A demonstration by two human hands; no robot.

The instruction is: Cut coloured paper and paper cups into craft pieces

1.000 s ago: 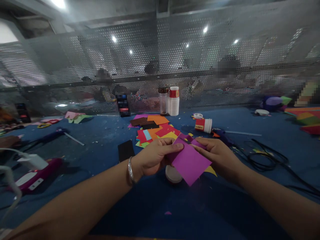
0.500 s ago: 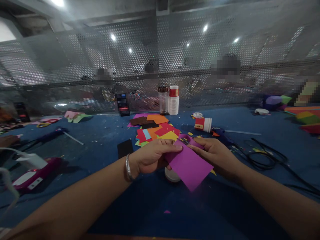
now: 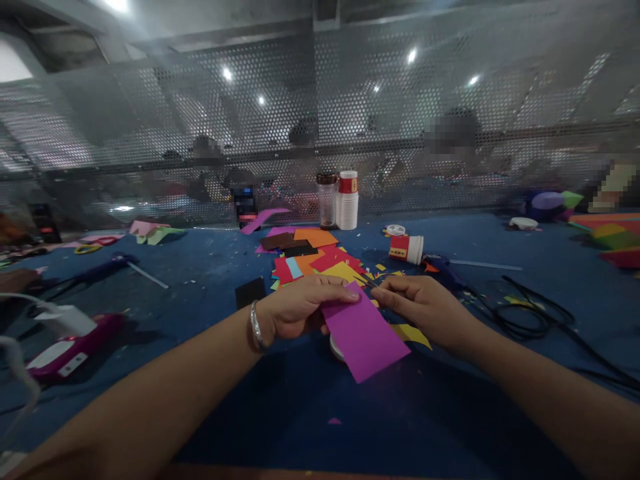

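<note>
My left hand is closed on a sheet of purple paper, with the thumb lying on its upper edge. My right hand grips a small pair of scissors; their dark blades point left, just above the paper's top corner, and the handles are hidden by my fingers. Away from both hands, a curved purple paper strip shows in front of the phone. Partly covered by the purple sheet is a round white-rimmed object. A yellow paper strip lies below my right hand.
Coloured paper pieces lie beyond my hands. Behind them stand a clear bottle, stacked paper cups and a phone. A red-and-white cup lies sideways near a glue gun. A power strip sits left.
The purple strip that curled by the scissors is now separate, over by the phone. My left hand has shifted slightly left with the purple sheet, which has turned a little.
</note>
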